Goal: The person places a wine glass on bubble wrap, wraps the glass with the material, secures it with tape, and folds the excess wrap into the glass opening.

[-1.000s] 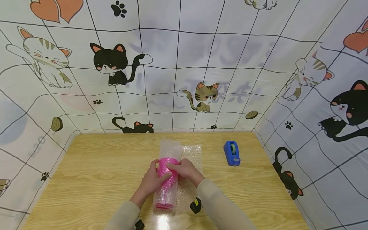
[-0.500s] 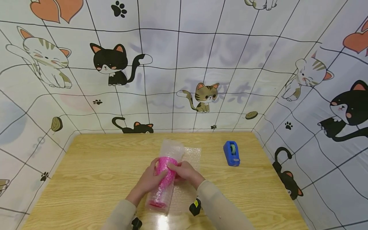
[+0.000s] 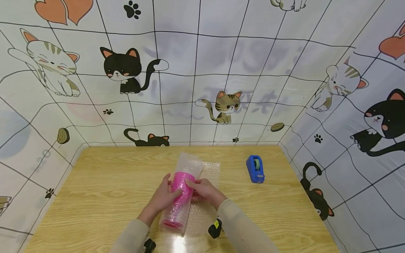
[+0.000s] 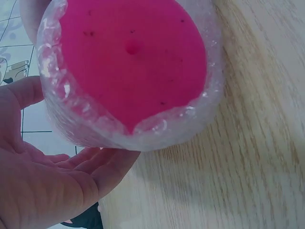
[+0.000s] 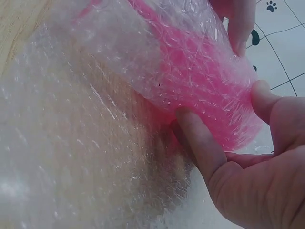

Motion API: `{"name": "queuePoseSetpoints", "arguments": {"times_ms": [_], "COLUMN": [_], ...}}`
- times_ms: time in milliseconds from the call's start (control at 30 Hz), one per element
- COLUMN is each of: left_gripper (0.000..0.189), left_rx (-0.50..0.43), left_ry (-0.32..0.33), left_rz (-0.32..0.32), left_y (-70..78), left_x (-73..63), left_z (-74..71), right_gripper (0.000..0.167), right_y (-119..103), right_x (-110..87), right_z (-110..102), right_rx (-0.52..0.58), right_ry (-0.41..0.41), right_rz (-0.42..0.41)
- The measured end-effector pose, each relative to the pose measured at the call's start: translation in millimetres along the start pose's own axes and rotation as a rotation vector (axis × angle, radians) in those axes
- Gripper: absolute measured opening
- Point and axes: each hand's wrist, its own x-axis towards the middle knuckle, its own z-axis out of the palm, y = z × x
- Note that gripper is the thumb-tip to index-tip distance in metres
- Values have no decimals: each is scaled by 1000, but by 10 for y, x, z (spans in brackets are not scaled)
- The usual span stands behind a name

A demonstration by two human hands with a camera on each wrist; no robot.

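Observation:
A pink cylinder [image 3: 182, 188] lies inside a roll of bubble wrap [image 3: 191, 162] on the table, slanting so its far end points slightly right. Its round, flat pink end [image 4: 138, 57], with a small dimple in the middle, faces the left wrist camera. My left hand [image 3: 162, 197] holds the roll from the left, thumb on top. On the other side my right hand [image 3: 206, 190] grips it near the far end, thumb above and fingertips low against the wrap. From under the roll a loose flap of bubble wrap [image 5: 81, 138] spreads out to the right.
A blue tape dispenser [image 3: 255, 169] with a roll of tape stands at the table's back right. Cat-patterned sheeting [image 3: 177, 88] rises behind and beside the wooden table [image 3: 110, 182]. Black wrist devices [image 3: 215, 228] show under both sleeves.
The wrapped cylinder has swung from nearly straight to a slant, its near end going left. My left hand has shifted slightly left with it, while my right hand stays almost in place.

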Motion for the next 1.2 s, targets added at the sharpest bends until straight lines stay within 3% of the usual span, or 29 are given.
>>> {"name": "queuePoseSetpoints", "arguments": {"times_ms": [167, 367, 633, 867, 1200], "left_gripper": [83, 80, 82, 82, 79], "left_rx": [7, -1, 51, 83, 113], "left_ry": [-10, -35, -5, 17, 61], "left_rz": [-38, -71, -44, -22, 14], "left_y": [18, 20, 35, 43, 84], "left_x": [-38, -59, -52, -35, -40], "left_z": [-15, 1, 25, 54, 110], "right_gripper": [56, 55, 53, 51, 46], "right_y": [1, -29, -59, -90, -258], "right_x": [8, -16, -68, -125, -208], "right_z": [-14, -37, -27, -54, -46], "right_rx": [-2, -129, -123, -270, -443], "right_ry": [6, 47, 46, 115, 149], "right_rz": [12, 5, 1, 27, -31]}}
